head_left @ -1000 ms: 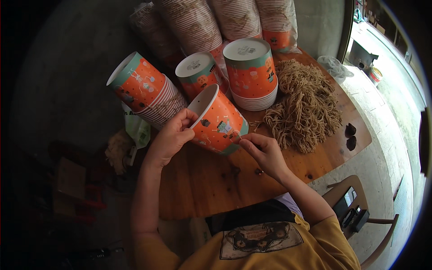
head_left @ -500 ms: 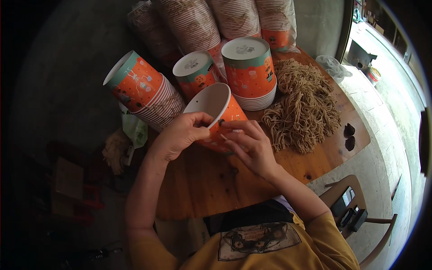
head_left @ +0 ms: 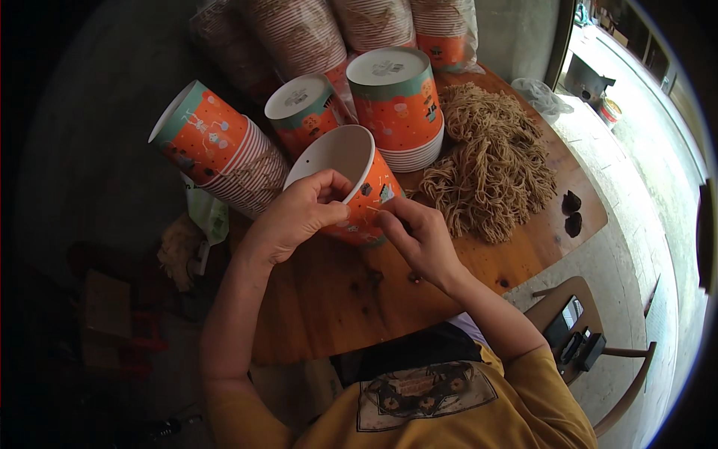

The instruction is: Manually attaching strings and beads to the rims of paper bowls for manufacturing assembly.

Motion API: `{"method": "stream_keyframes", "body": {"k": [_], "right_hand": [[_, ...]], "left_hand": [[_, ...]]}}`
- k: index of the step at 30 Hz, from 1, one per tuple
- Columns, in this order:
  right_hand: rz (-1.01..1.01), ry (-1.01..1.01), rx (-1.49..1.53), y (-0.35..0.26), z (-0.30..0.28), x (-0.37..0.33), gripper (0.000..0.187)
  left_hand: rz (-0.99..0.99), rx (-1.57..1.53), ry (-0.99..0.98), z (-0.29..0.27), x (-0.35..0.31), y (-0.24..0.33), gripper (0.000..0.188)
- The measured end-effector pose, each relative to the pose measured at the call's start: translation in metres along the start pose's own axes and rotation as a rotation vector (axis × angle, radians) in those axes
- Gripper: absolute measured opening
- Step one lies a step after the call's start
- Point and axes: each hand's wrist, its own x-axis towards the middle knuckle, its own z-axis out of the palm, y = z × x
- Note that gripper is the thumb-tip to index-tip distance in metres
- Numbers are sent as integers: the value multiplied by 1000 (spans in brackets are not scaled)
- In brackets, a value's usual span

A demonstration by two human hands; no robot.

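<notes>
A paper bucket [head_left: 385, 179], orange with small printed figures and white inside, leans on the table with its mouth tilted up and toward the left. My left hand [head_left: 299, 217] grips its rim, fingers inside the mouth and thumb on the outer wall. Close to the outer wall, my right hand [head_left: 425, 238] is closed in a pinch. A thin pale cord end [head_left: 375, 210] shows at its fingertips; the rest of it is hidden. A small dark hole [head_left: 307, 161] shows in the bucket's inner wall.
A tangled heap of tan cords [head_left: 493, 165] lies to the right on the wooden table [head_left: 321, 314]. Behind stand upturned bucket stacks [head_left: 396, 112], a leaning stack [head_left: 217, 142] and plastic-wrapped stacks [head_left: 295, 37]. Dark sunglasses [head_left: 572, 213] lie near the right edge; a chair [head_left: 576, 307] stands below.
The fingers of my right hand have curled in from a looser spread to a tight pinch beside the bucket. My left hand keeps hold of the rim. The whole view has shifted slightly.
</notes>
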Motion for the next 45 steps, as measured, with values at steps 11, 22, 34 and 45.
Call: {"method": "stream_keyframes", "body": {"k": [11, 22, 34, 45], "right_hand": [[33, 122, -63, 0, 8, -3, 16], [-21, 193, -127, 5, 11, -2, 14], [19, 62, -148, 4, 0, -12, 13], [323, -349, 5, -6, -61, -1, 24]], "left_hand": [[39, 92, -25, 19, 0, 1, 34], [58, 40, -29, 27, 1, -1, 34], [73, 157, -131, 23, 15, -26, 17], [667, 970, 432, 39, 14, -27, 5]]}}
